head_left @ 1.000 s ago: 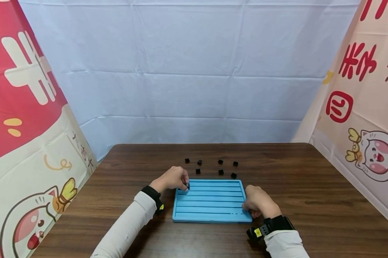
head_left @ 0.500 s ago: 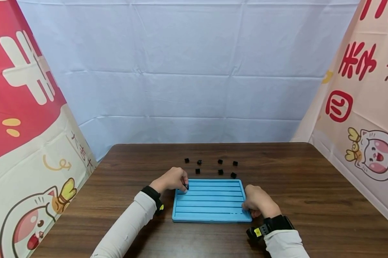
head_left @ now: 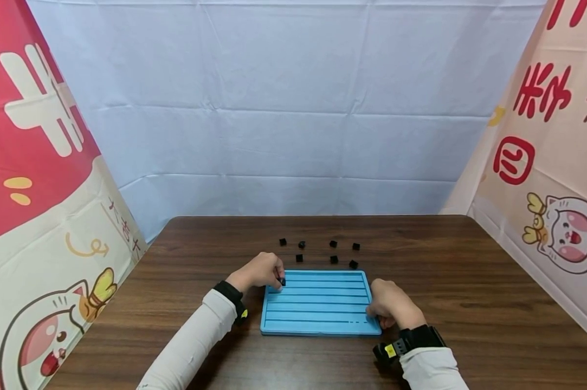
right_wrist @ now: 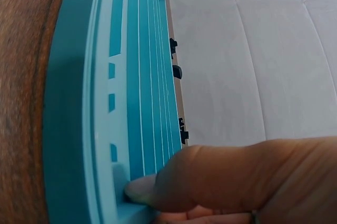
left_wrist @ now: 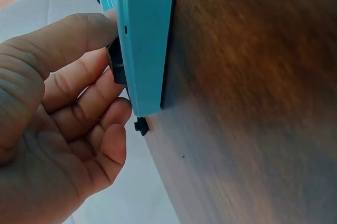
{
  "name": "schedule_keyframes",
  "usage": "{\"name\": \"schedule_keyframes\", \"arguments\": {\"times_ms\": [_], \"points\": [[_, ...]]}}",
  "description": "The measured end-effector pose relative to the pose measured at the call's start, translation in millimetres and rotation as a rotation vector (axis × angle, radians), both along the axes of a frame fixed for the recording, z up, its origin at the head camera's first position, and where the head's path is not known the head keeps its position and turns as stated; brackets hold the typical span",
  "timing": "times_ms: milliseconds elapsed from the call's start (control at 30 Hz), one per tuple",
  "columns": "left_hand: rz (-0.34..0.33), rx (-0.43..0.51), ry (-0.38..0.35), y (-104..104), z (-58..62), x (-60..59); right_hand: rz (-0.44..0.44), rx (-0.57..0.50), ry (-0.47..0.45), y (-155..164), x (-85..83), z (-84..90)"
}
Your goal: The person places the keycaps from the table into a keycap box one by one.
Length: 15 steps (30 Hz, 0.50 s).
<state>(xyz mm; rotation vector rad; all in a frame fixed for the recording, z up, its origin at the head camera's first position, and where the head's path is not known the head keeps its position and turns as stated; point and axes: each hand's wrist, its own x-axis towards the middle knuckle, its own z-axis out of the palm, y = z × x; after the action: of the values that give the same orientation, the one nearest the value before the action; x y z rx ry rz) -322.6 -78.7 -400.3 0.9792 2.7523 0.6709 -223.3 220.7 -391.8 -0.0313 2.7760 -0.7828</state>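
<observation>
light blue marks out the grooved tray point(head_left: 320, 307) we see lying on the brown wood-grain table point(head_left: 210, 238), its long slots running from left to right. our left hand point(head_left: 260, 270) pinches a small black piece point(head_left: 282, 282) between thumb and fingers at the tray's far left corner; we cannot tell whether that piece sits down in a slot. our right hand point(head_left: 393, 303) grips the tray's right side, the thumb pressing just inside the rim near the closer corner while the other fingers curl lower down, partly hidden. beyond the tray's far edge we count seven loose black blocks point(head_left: 334, 260), spread on the table in two uneven rows. we wear black straps point(head_left: 229, 294) at both wrists, beside white sleeves point(head_left: 195, 336). behind the table hangs a pale blue cloth point(head_left: 273, 141), with printed banners point(head_left: 513, 108) on either side.
</observation>
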Motion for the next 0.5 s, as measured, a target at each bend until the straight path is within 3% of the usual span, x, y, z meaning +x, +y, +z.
{"name": "schedule_keyframes", "arguments": {"times_ms": [500], "points": [[-0.004, -0.013, 0.011, -2.1, 1.7, -0.6, 0.001, -0.003, -0.002, 0.5, 0.9, 0.4]]}}
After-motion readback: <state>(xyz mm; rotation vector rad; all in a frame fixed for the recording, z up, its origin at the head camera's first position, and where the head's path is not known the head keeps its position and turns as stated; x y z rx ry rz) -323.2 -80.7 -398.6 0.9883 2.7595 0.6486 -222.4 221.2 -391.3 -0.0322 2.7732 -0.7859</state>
